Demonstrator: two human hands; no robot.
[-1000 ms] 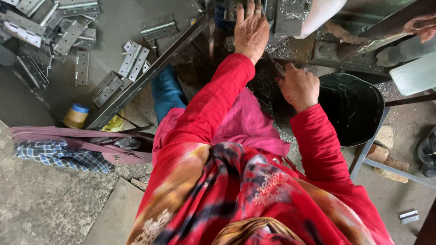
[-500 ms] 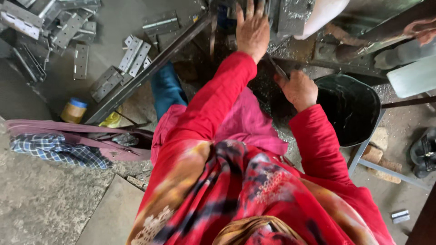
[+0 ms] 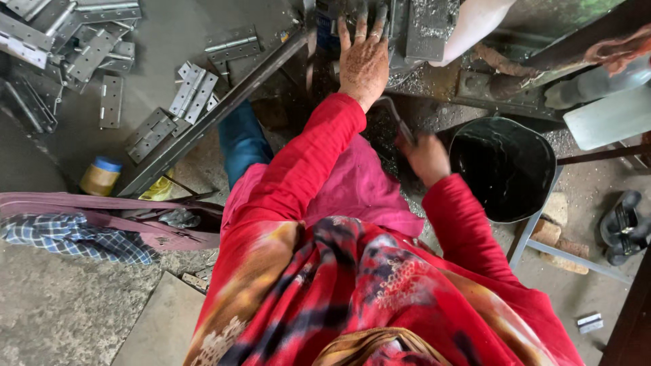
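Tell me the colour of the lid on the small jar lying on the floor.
Blue: the lid tops a yellowish jar, seen in the head view.

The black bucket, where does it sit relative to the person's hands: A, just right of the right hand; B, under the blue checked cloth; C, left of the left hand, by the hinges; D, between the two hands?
A: the black bucket sits just right of the right hand, while the left hand reaches up to the machine.

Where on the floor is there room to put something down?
Bare concrete lies lower left, below the checked cloth, and lower right, between the black bucket and the sandals. The upper left is crowded with metal hinges, and the machine by the left hand is cluttered.
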